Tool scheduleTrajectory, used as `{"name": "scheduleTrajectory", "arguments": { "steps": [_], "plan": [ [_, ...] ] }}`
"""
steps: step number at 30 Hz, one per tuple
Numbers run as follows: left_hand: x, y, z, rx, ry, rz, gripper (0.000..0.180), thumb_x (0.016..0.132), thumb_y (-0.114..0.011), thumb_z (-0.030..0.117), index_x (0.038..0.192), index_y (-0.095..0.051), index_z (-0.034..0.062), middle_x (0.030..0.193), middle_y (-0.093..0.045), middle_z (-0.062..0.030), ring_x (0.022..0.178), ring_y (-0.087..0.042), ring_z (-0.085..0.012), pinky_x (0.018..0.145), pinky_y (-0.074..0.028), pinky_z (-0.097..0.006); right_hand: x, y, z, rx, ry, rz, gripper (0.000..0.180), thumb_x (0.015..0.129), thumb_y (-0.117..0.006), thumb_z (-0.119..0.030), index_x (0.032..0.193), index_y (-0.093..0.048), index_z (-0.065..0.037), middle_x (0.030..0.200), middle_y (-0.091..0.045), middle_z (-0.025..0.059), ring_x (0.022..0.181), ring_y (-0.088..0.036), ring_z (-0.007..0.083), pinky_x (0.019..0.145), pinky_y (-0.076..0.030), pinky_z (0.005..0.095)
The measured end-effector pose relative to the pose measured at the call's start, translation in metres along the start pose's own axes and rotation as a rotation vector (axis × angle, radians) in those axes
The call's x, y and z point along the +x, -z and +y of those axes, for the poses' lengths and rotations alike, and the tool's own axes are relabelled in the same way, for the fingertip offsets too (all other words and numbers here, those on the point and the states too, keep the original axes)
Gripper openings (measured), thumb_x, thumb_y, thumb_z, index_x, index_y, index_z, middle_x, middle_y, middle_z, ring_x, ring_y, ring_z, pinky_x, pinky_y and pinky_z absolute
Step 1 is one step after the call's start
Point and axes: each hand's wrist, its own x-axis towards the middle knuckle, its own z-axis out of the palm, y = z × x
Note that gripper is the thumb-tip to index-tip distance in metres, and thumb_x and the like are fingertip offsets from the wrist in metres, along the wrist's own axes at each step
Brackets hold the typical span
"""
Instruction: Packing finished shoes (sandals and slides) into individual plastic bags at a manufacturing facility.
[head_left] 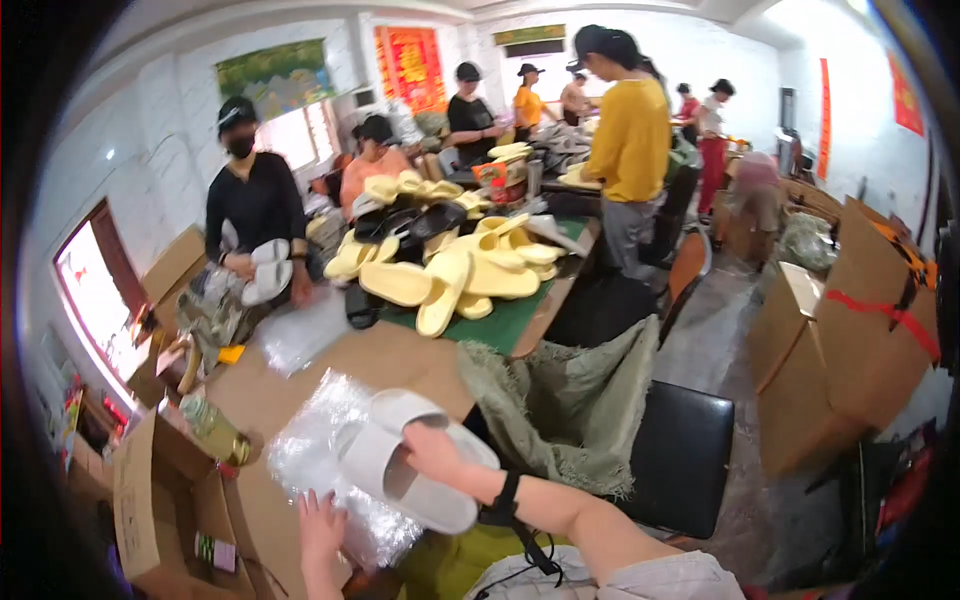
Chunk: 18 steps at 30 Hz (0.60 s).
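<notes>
My right hand (435, 455) grips a pair of white slide sandals (395, 470), stacked one on the other, low over the brown table (400, 355). My left hand (320, 525) rests with spread fingers on the clear plastic bags (325, 450) that lie under the sandals. A black band with a cable sits on my right wrist.
A heap of yellow slides (470, 265) and some black ones cover a green mat farther along the table. A person in black (255, 205) holds white slides at the left. A green sack (560, 405), black chair (685, 455), cardboard boxes (850, 340) and a bottle (215, 430) surround me. Several people work behind.
</notes>
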Motion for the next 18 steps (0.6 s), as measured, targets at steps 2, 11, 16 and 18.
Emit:
{"name": "scheduleTrajectory", "arguments": {
  "steps": [2, 11, 16, 18],
  "plan": [
    [-0.005, 0.014, -0.002, -0.062, 0.115, 0.106, 0.056, 0.086, -0.066, 0.032, 0.136, -0.057, 0.0082, 0.145, -0.044, -0.0318, 0.138, -0.032, -0.0523, 0.117, -0.025, -0.056, -0.003, 0.037, -0.031, 0.097, -0.079, -0.084, 0.022, 0.082, -0.062, -0.011, 0.100, -0.056, 0.001, 0.095, -0.064, 0.0253, 0.090, -0.064, 0.0454, 0.078, -0.050, 0.0539],
    [0.000, 0.030, 0.046, -0.040, -0.178, 0.284, 0.056, 0.079, -0.068, 0.016, 0.134, -0.058, 0.0107, 0.143, -0.052, -0.0160, 0.135, -0.044, -0.0383, 0.112, -0.040, -0.045, -0.016, 0.069, 0.008, 0.164, -0.147, 0.168, 0.017, 0.087, -0.069, -0.009, 0.087, -0.056, 0.002, 0.077, -0.061, 0.0203, 0.073, -0.060, 0.0364, 0.068, -0.047, 0.0425],
    [-0.009, 0.041, 0.080, -0.258, 0.002, -0.039, 0.052, 0.082, -0.074, 0.034, 0.127, -0.064, 0.0109, 0.132, -0.062, -0.0104, 0.126, -0.054, -0.0300, 0.103, -0.047, -0.042, -0.028, 0.079, 0.029, 0.250, -0.096, 0.272, 0.020, 0.086, -0.072, -0.010, 0.094, -0.058, 0.003, 0.081, -0.062, 0.0114, 0.073, -0.057, 0.0254, 0.069, -0.046, 0.0371],
    [-0.012, 0.026, 0.074, -0.218, -0.041, 0.095, 0.047, 0.083, -0.074, 0.036, 0.123, -0.067, 0.0119, 0.131, -0.063, -0.0096, 0.123, -0.055, -0.0312, 0.102, -0.047, -0.042, -0.031, 0.080, 0.034, 0.280, -0.096, 0.272, 0.024, 0.087, -0.073, -0.013, 0.100, -0.060, 0.003, 0.086, -0.063, 0.0117, 0.078, -0.058, 0.0229, 0.072, -0.046, 0.0353]
  ]
}}
